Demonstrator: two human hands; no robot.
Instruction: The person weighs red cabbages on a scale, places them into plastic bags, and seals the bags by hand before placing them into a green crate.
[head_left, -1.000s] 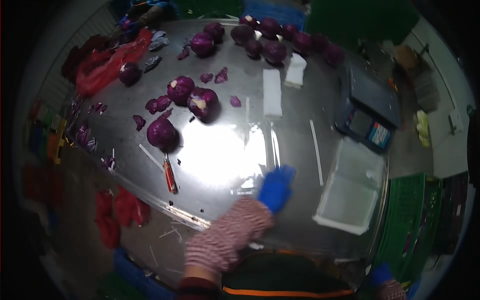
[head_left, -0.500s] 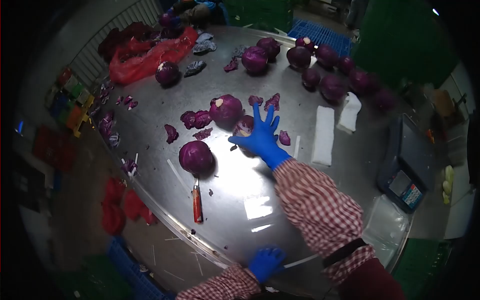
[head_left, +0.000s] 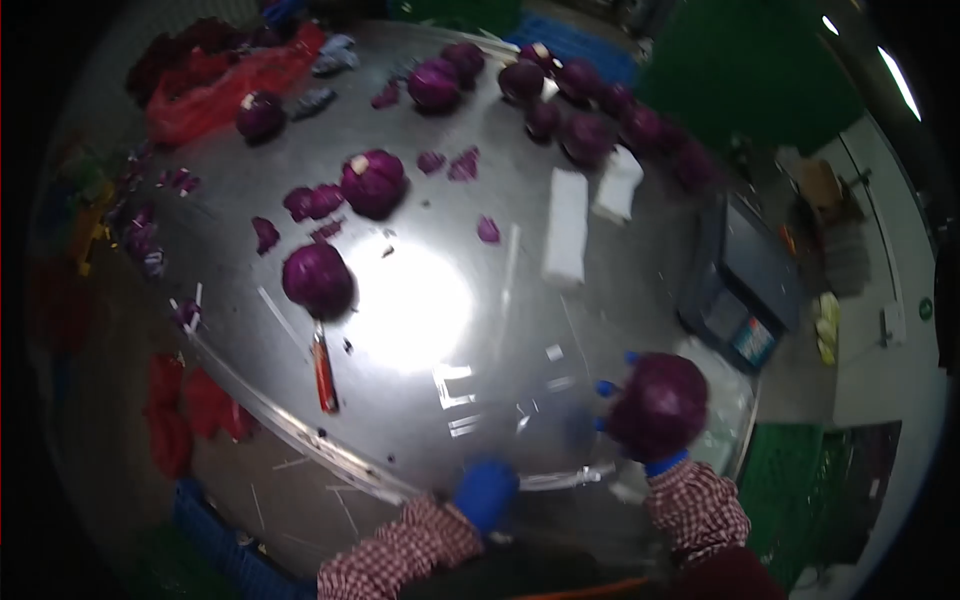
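Observation:
A round red cabbage [head_left: 658,405] rests in my right hand [head_left: 666,463], lifted above the table's right side. My blue-gloved fingertips show along the cabbage's left edge, while most of the hand is hidden beneath it. Near the front rim is my left hand [head_left: 487,495], also in a blue glove; motion smears its fingers. A knife with a red-orange handle [head_left: 325,375] lies on the metal table [head_left: 520,330], its blade end by another red cabbage [head_left: 318,280]. A further cabbage with a pale cut stem [head_left: 374,184] sits behind that one, with loose purple leaves [head_left: 313,202] beside it.
Several cabbages [head_left: 587,137] are grouped at the back. A dark scale [head_left: 740,285] stands at the right, near white foam-like strips [head_left: 567,225] and clear plastic bags [head_left: 725,415]. Red netting [head_left: 235,90] lies at the back left. A blue crate [head_left: 215,530] is below the table's edge.
My right hand was spread over a cabbage mid-table; now it holds a cabbage at the lower right. That middle spot no longer has its cabbage. The view has turned right.

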